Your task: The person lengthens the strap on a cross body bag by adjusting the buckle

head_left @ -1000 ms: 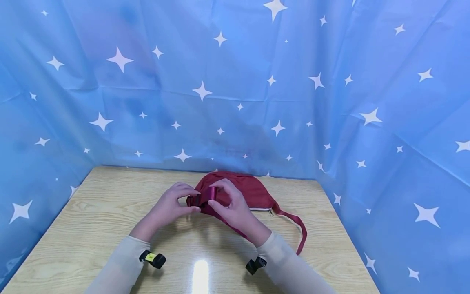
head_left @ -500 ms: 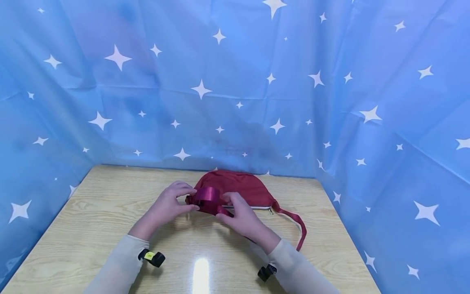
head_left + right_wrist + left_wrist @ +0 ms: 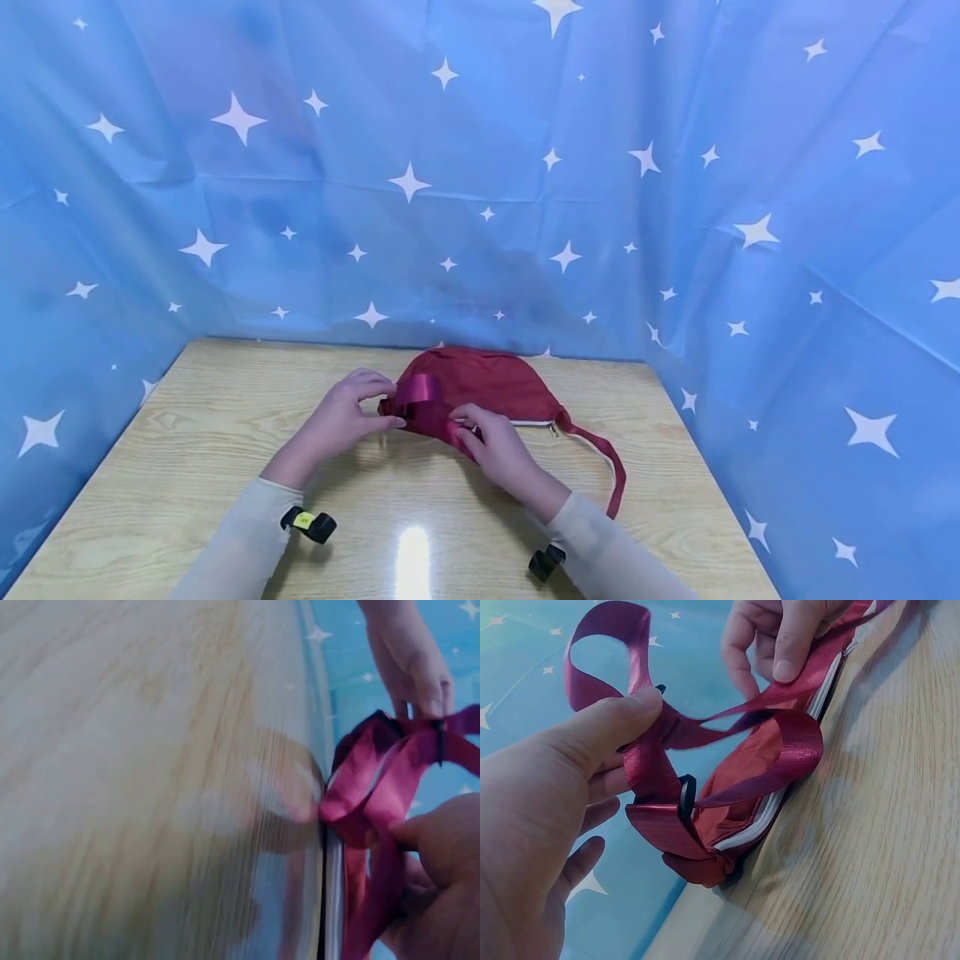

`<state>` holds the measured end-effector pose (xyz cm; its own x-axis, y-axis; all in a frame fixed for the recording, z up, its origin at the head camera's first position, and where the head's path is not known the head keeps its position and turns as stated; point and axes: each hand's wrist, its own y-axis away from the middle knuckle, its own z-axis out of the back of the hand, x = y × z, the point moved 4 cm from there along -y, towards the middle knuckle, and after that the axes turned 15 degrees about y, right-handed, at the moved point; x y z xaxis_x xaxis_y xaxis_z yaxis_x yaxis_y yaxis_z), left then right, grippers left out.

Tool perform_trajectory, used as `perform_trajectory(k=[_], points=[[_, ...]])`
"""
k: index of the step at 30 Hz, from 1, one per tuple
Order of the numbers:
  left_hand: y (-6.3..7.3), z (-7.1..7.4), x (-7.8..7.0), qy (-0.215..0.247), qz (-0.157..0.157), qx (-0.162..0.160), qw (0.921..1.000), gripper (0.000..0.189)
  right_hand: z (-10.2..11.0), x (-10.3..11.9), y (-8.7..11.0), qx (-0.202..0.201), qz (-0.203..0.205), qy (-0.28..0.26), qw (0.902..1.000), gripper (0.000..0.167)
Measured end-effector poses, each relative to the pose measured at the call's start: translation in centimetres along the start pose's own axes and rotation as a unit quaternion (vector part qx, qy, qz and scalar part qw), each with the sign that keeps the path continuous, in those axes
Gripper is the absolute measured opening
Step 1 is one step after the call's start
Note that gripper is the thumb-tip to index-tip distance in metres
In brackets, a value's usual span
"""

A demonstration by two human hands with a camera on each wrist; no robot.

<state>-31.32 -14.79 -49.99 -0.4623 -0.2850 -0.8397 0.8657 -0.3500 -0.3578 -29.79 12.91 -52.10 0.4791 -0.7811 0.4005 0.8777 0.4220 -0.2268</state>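
A dark red waist bag (image 3: 491, 383) lies at the back of the wooden table, its white zipper (image 3: 761, 817) along the near edge. My left hand (image 3: 348, 412) pinches the bag's strap (image 3: 649, 769) between thumb and fingers at a black buckle (image 3: 688, 796). Above that grip the strap stands up in a loop (image 3: 420, 387). To the right, my right hand (image 3: 498, 446) pinches another stretch of the same strap (image 3: 390, 862) between thumb and forefinger, in front of the bag. Part of the right fingers is hidden behind the strap in the right wrist view.
The strap's far end (image 3: 611, 467) trails over the table (image 3: 225, 467) to the right of the bag. A blue curtain with white stars (image 3: 480, 167) hangs right behind the table and along both sides. A zipper pull (image 3: 553, 430) hangs at the bag's right.
My right hand let go of the strap's upper loop, moved right and down, and now pinches a lower stretch. The loop stands up by itself. My left hand has kept its grip.
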Motion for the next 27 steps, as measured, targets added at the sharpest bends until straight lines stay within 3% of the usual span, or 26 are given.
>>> perform_trajectory(k=[14, 18, 27], points=[[-0.2, 0.1, -0.2, -0.015, -0.021, -0.005, 0.9997, 0.041, 1.2, -4.2, 1.6, 0.015, -0.045, 0.047, 0.9978, 0.013], [-0.2, 0.1, -0.1, -0.011, -0.016, -0.007, 0.9998, 0.039, 0.9, -3.6, 1.2, 0.028, -0.050, 0.024, 0.9980, 0.013], [-0.2, -0.1, -0.2, -0.011, -0.006, -0.004, 0.9999, 0.042, -0.1, 0.0, -1.4, 0.040, -0.022, -0.057, 0.9973, 0.020]])
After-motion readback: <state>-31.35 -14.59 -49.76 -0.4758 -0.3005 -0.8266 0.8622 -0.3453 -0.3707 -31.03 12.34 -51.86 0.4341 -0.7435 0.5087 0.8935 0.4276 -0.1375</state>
